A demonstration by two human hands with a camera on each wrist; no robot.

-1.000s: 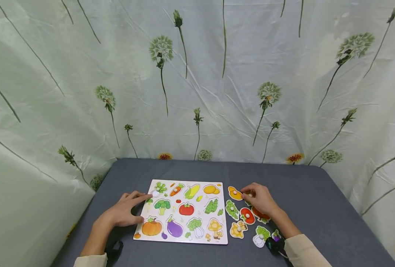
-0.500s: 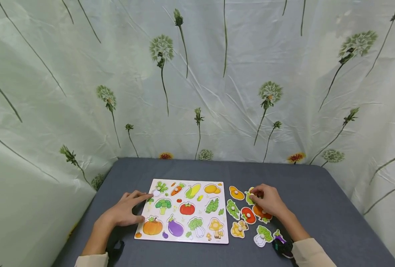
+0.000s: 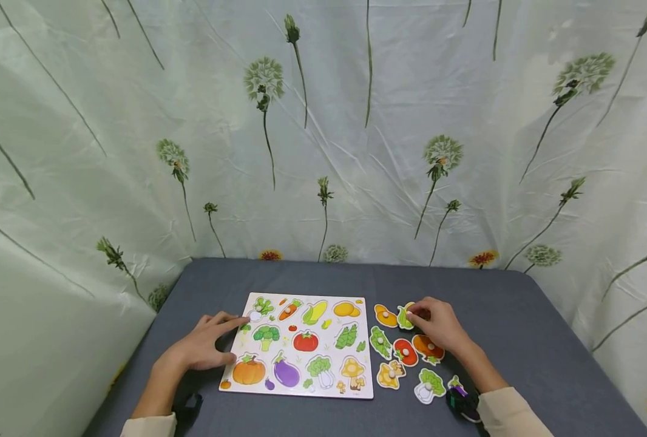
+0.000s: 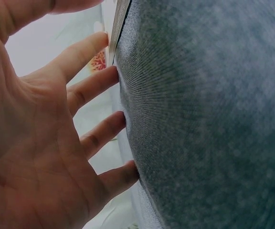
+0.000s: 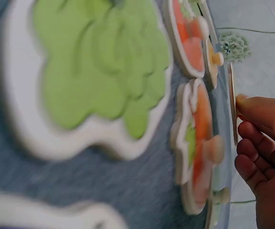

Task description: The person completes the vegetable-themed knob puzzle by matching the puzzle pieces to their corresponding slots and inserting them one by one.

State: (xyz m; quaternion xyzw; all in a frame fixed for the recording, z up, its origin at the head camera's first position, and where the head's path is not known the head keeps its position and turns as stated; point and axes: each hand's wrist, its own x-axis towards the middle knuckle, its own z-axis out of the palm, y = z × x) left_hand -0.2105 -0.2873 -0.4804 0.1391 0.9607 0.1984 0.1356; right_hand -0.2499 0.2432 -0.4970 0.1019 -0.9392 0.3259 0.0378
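My right hand (image 3: 437, 325) pinches the knob of a corn puzzle piece (image 3: 404, 317), green and yellow. In the right wrist view the corn piece (image 5: 232, 102) shows edge-on at the fingertips, above the other pieces. A white puzzle board (image 3: 286, 397) with printed vegetables lies at the middle of the table. Its carrot (image 3: 289, 311) and turnip (image 3: 255, 315) have knobs. My left hand (image 3: 206, 345) rests at the board's left edge, fingers spread, thumb lower down on the same side. The left wrist view shows the fingers (image 4: 101, 133) fairly straight, the index tip at the board's edge.
Loose knobbed pieces lie right of the board: potato (image 3: 385, 315), peas (image 3: 380, 343), tomato (image 3: 409, 358), pumpkin (image 3: 428, 349), mushroom (image 3: 387, 377), cabbage (image 3: 430, 386) and eggplant (image 3: 454, 382), partly hidden by the wrist camera (image 3: 462, 403). A flower-printed curtain (image 3: 356, 152) hangs behind the grey table (image 3: 301, 419).
My right hand moved right from beside the potato piece, uncovering the pumpkin, and took hold of the corn piece, which has shifted slightly up and left. The left hand stays put.
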